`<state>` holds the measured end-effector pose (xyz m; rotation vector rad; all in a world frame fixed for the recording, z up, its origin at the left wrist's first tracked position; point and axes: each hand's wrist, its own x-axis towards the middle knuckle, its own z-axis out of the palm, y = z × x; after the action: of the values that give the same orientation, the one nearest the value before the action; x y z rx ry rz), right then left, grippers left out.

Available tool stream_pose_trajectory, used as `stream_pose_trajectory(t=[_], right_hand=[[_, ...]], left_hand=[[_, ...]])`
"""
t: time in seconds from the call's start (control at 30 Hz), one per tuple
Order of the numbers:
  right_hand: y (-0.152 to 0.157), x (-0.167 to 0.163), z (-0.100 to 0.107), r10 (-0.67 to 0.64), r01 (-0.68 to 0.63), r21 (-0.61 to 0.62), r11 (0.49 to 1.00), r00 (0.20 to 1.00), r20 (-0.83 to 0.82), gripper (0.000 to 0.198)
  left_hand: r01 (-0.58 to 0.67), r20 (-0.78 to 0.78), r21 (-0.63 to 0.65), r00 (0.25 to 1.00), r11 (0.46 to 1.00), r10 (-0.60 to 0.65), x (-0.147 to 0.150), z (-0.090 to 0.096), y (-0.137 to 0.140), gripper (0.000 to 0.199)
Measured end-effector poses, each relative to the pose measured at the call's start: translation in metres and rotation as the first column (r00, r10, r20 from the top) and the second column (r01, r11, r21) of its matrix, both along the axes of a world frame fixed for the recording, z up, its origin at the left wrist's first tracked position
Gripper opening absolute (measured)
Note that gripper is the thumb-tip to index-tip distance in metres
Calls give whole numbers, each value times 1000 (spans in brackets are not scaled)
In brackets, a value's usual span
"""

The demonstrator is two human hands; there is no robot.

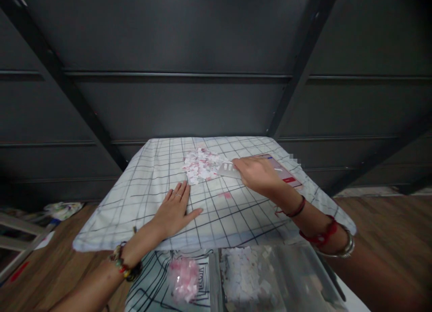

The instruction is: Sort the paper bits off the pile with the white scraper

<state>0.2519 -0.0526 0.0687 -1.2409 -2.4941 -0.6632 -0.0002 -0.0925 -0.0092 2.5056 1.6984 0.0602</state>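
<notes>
My left hand [175, 211] lies flat on the checked cloth [135, 195], fingers stretched, just in front of a loose heap of white and pinkish paper scraps [202, 163]. Held between the fingers of my right hand [256, 172] is a flat whitish scraper [229, 169] with slots near its upper edge. Its left edge reaches the right side of the scraps. Partly hidden behind my right hand is a flat pinkish rectangular thing [286, 175] with a red patch. A small pink mark or scrap [225, 195] shows on the cloth between my hands.
Close to me, below the table edge, is a clear plastic box [283, 276] with white scraps inside. Left of it, a clear bag of pink pieces [184, 278] rests on patterned fabric [151, 285]. A dark panelled wall [182, 105] stands behind the table.
</notes>
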Motion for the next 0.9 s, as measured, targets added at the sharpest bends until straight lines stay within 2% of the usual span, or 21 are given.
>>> stream_pose_trajectory(t=[0.17,0.3,0.37,0.47,0.6,0.77,0.9], right_hand=[[-3,6,-7,109,-109,-4,994,994,7,24],[-5,2,-9,248,-244,82,966,968,-44,24],[-3,-6,-7,269,-265,80,961,962,-54,24],[4,-18,-4,285,-285,-3,958,958,-40,24],[8,-18,-6,324,-325,-70,943,946,-29,23],[7,0,-6,406,-410,-30,912,910,-83,23],[11,2,-6,427,-429,6,903,898,-106,25]], left_hand=[[6,3,14,1000,1000,-6,-2,-3,0,86],[-24,-15,-26,1000,999,24,2,2,0,88],[-35,-30,-34,999,999,34,4,3,-1,88],[-39,-25,-26,999,999,38,4,4,-2,87],[-37,-41,-21,999,999,36,4,5,-2,86],[-34,-53,-23,998,999,32,5,6,-2,88],[-43,-96,-26,995,999,40,7,7,-3,85]])
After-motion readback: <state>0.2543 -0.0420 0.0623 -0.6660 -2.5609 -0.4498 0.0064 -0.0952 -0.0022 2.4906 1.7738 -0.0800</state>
